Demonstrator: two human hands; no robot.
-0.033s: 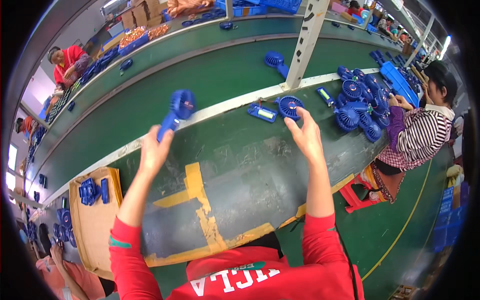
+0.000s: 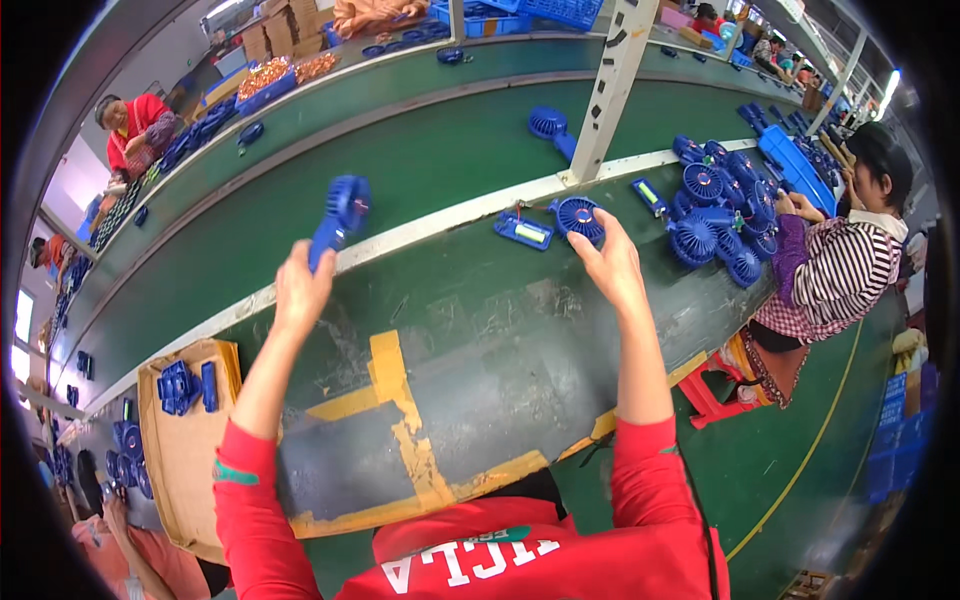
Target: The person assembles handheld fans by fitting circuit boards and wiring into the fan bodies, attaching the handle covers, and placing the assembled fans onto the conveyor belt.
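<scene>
My left hand is raised over the edge of the green conveyor belt, gripping the handle of a blue hand-held fan that points up and away. My right hand reaches to the far edge of the dark worktable and holds a round blue fan head. A flat blue handle part with a small circuit board lies just left of that fan head, wired to it.
A heap of blue fan parts lies at the right, in front of a seated person in a striped top. A cardboard tray with blue parts sits at my left. A white post rises beyond the table. Another person in red works across the belt.
</scene>
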